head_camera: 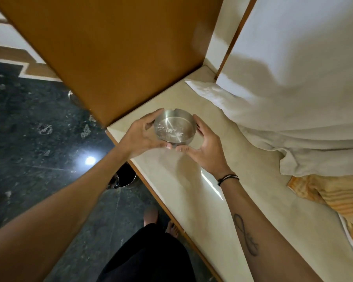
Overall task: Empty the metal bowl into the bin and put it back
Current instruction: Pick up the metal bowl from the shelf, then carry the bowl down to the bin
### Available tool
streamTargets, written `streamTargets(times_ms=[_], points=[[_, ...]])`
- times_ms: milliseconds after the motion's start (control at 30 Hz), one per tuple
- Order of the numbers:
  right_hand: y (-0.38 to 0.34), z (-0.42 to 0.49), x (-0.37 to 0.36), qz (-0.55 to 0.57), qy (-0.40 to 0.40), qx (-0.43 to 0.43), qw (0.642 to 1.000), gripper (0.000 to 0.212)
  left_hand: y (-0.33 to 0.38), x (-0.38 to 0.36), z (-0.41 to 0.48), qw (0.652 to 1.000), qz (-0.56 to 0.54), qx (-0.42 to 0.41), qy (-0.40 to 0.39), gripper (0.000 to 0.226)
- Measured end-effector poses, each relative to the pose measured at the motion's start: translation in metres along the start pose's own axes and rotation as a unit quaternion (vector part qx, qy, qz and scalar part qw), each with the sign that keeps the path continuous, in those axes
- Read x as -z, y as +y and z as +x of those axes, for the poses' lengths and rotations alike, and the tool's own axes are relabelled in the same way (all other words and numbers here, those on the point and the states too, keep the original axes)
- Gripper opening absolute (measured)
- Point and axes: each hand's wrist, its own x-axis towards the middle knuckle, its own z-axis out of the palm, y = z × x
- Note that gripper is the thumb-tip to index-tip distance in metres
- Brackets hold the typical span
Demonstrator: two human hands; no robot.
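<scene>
The round metal bowl (174,127) is shiny, with a notched rim and some pale ash or crumbs on its bottom. It is held upright over the left end of the cream marble ledge (192,192). My left hand (144,135) grips its left side and my right hand (205,148) grips its right side, thumbs meeting at the near wall. Whether the bowl touches the ledge I cannot tell. A round metal bin (123,179) stands on the floor below the ledge's edge, mostly hidden by my left forearm.
A brown wooden panel (110,47) rises just behind the bowl. White bedding (293,98) and an orange striped cloth (334,196) lie to the right on the ledge side. Dark green stone floor (29,129) spreads left, with my bare feet (151,216) near the ledge.
</scene>
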Motion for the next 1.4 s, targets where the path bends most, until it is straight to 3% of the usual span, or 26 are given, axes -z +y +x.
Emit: streamTargets(times_ms=[433, 767, 867, 1067, 1400], points=[[-0.046, -0.033, -0.103, 0.053, -0.082, 0.055, 0.994, 0.112, -0.044, 0.067, -0.116, 0.994, -0.045, 0.005, 0.104, 0.114], [-0.046, -0.071, -0.260, 0.129, -0.119, -0.077, 0.981, 0.109, -0.170, 0.143, -0.180, 0.988, -0.069, 0.113, 0.078, 0.095], [-0.023, -0.080, -0.316, 0.164, -0.096, -0.138, 0.972, 0.106, -0.229, 0.156, -0.183, 0.985, -0.097, 0.134, 0.047, 0.091], [0.065, -0.082, -0.415, 0.203, -0.078, -0.218, 0.951, 0.104, -0.366, 0.155, -0.176, 0.976, -0.146, 0.164, 0.001, 0.106], [0.200, -0.028, -0.491, 0.162, -0.121, -0.230, 0.952, 0.108, -0.529, 0.116, -0.121, 0.957, -0.198, 0.215, 0.007, 0.108]])
